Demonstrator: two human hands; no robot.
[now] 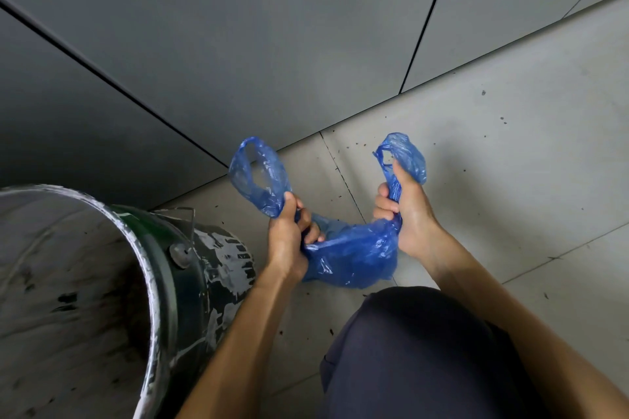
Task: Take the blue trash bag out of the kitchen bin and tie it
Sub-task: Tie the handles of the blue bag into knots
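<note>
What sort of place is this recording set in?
Probably an indoor kitchen or utility corner. It has flat grey cabinet fronts, a pale tiled floor dotted with dark specks, and a paint-splashed bin standing beside the blue bag being handled.

Both bare forearms reach forward and down, wrists held apart. The left grip (289, 235) and right grip (413, 214) are fisted round the blue bag (354, 255), thumbs pointing away from the body.

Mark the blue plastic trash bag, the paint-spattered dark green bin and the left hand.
Blue plastic trash bag (354, 255), head view: bunched middle part.
Paint-spattered dark green bin (199, 299), head view: outer wall.
Left hand (289, 235), head view: back of the hand.
</note>
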